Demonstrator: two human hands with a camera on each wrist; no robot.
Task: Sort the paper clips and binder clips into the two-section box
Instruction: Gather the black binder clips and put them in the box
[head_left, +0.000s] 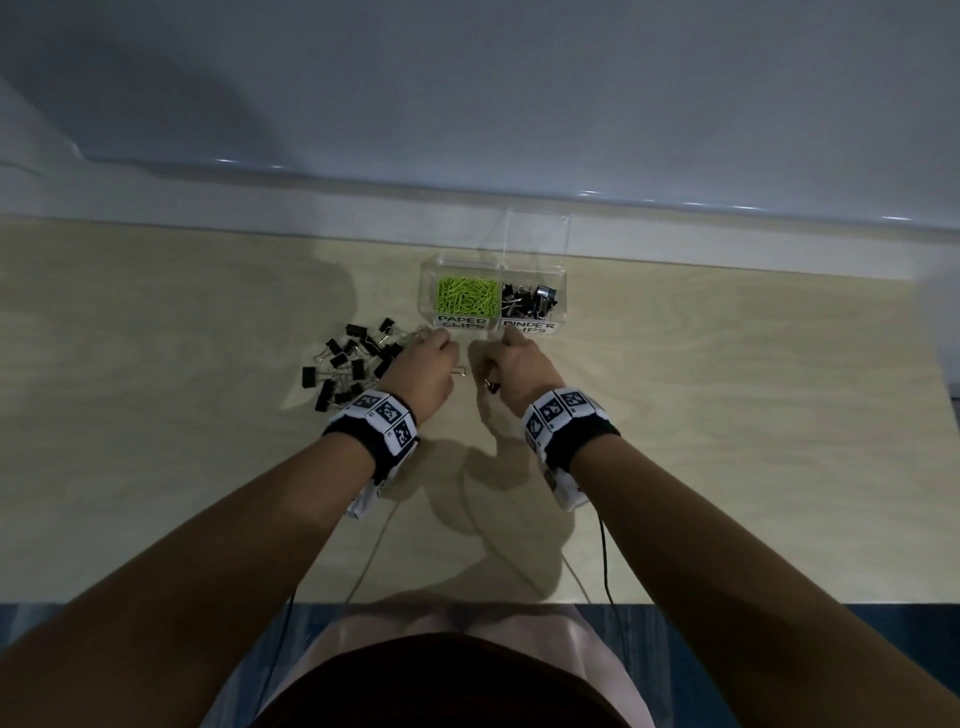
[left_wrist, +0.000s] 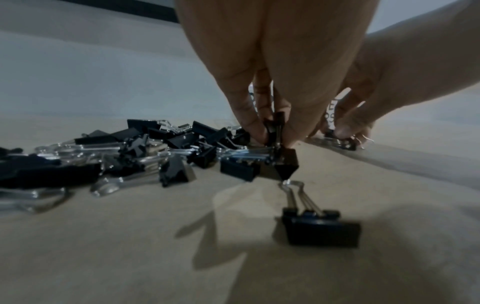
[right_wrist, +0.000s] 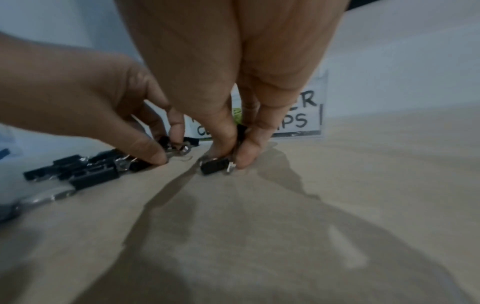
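Light wood table fills the lower half of the head view, and at its middle the left hand pinches a black binder clip at the edge of the loose pile, while the right hand pinches another binder clip low on the wood. Farther up, at the middle of the frame, sits the clear two-section box, with green paper clips in its left part and black ones in its right. I think the left hand's clip could drag hooked neighbours along, because their wire handles are tangled, and those might drop into the wrong part.
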